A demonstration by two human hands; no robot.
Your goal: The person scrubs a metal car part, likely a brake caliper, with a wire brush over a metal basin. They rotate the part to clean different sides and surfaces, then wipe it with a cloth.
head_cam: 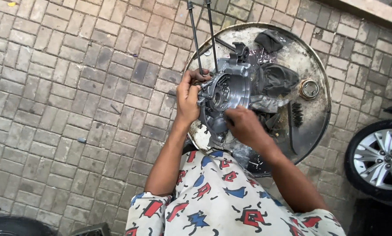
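Both hands grip the engine casing [224, 94] — left hand [188, 98], right hand [244, 124].

The engine casing [224, 94] is a grey cast-metal part with a round hollow face and ribbed inner walls. It stands tilted on edge over the left part of a round metal tray [312, 131]. Two long thin dark studs [202, 35] rise from its upper left side. The left hand [188, 98] grips its left edge, and the right hand [244, 124] rests against its lower right face.
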